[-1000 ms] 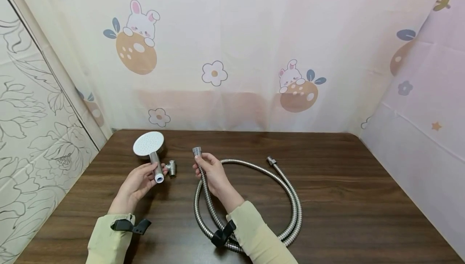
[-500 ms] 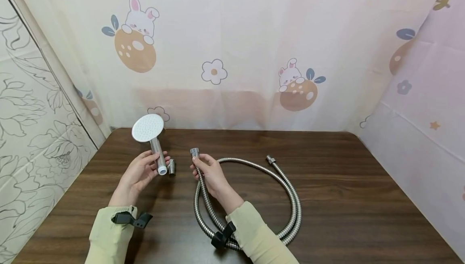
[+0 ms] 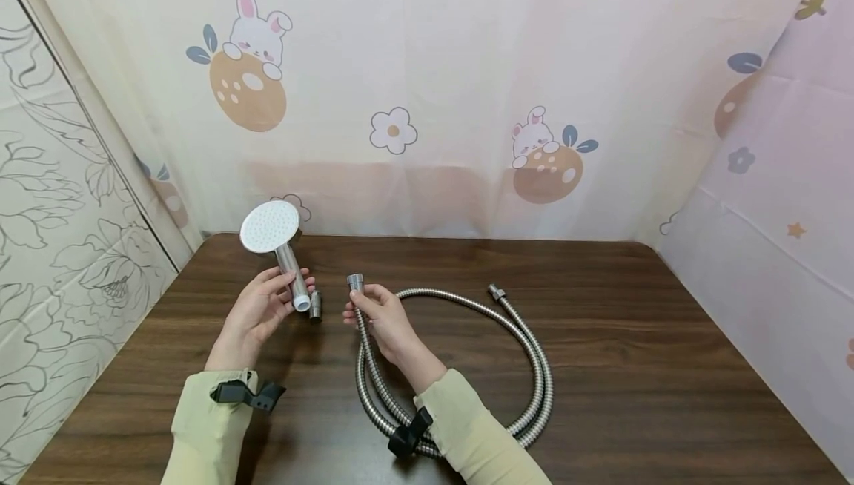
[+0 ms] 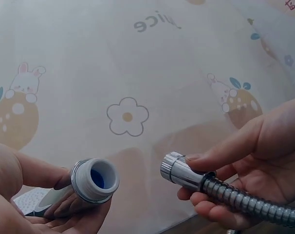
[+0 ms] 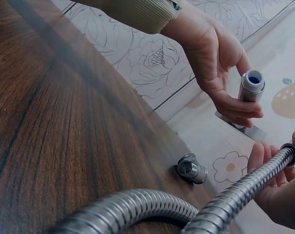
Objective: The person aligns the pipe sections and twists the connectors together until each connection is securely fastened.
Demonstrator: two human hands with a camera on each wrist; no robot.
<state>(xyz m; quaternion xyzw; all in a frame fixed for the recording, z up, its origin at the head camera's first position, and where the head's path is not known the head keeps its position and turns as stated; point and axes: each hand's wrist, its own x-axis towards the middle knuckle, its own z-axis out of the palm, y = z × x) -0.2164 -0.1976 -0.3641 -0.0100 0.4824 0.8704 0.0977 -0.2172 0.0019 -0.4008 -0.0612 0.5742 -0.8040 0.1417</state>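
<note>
Shower head lifted a little; its open end nearer the hose nut, the two unjoined.
Clock on head view, 12 = far side. Hose: coiled nearest on the desk; loose end to 2–3 o'clock of right grip. Right grip: pinching the nut, at 10–11 o'clock of the palm. Left grip: grasping the handle; white end toward wearer, nut at 2–3 o'clock of it, spray face at 11. Tee: on desk, 3 o'clock of handle end, part hidden. Versus 1 s ago: shower head raised and away, nut slightly toward 9, gap narrower; loose hose end about as before. Judgement: ends being brought together; alignment incomplete.
</note>
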